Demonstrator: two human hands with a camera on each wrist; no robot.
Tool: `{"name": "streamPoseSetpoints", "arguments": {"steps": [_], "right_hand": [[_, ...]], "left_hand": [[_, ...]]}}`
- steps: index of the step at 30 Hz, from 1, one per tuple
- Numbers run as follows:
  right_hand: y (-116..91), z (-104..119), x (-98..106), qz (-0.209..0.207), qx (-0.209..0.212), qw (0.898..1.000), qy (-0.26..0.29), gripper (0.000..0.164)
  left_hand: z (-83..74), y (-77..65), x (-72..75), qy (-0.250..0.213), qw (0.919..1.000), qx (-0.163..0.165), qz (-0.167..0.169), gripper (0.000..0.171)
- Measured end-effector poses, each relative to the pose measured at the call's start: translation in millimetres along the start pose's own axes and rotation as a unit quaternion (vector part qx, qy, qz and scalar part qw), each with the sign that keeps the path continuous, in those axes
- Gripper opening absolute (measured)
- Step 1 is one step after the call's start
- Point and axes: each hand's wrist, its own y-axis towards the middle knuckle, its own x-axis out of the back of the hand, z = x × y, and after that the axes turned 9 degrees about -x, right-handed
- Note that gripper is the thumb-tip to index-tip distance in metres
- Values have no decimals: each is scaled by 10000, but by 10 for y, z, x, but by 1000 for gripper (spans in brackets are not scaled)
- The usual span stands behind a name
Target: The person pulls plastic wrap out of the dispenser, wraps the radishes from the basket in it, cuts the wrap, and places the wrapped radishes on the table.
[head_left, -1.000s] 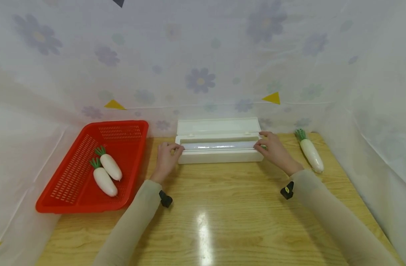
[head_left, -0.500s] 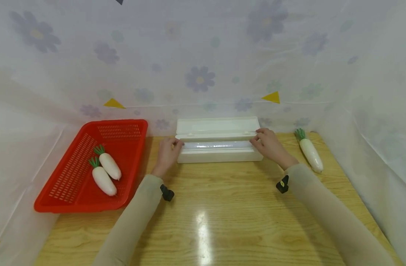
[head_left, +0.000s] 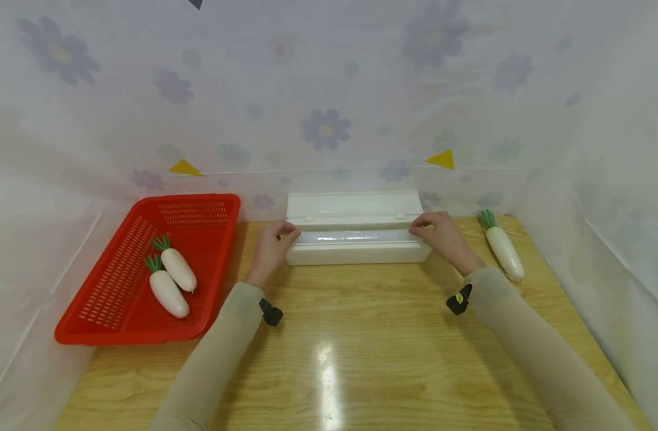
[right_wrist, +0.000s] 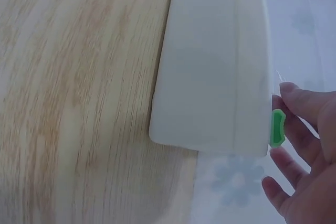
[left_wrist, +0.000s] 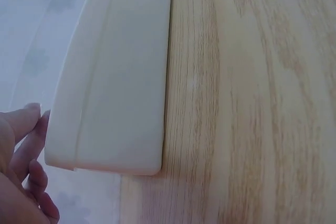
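A long white cling film box [head_left: 355, 256] stands at the back of the table with its lid [head_left: 355, 205] raised behind it. Inside, the shiny roll of cling film [head_left: 350, 237] stretches between my hands. My left hand [head_left: 270, 251] is at the box's left end, thumb and forefinger pinching the film's edge. At the right end my right hand [head_left: 443, 238] pinches the other side, and a wisp of clear film shows by its thumb in the right wrist view. A green slide cutter [right_wrist: 277, 128] sits at the box's end, beside the right fingers.
To the left is a red plastic basket [head_left: 212, 308] with two white radishes [head_left: 169, 293] in it. Another white radish [head_left: 505, 252], glossy as if wrapped, lies at the table's right. A flowered white curtain [head_left: 329, 90] rises close behind the box.
My right hand's spread thumb and forefinger have come together into a pinch. The left fingertips have shifted slightly up and inward along the box end. Box, basket and radishes stay put.
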Motion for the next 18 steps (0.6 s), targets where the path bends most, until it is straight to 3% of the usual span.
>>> {"name": "streamPoseSetpoints", "arguments": {"steps": [6,12,18], "right_hand": [[3,-10,-13,-13,-527,9985,160,21],[-5,-12,-6,50,-602,9980,205,25],[5,-26,-16,99,-740,9969,254,27]], "left_hand": [[30,-14,33,-153,9974,511,482,16],[18,-25,89,-317,9921,715,978,16],[54,-38,90,-366,9931,701,870,14]]}}
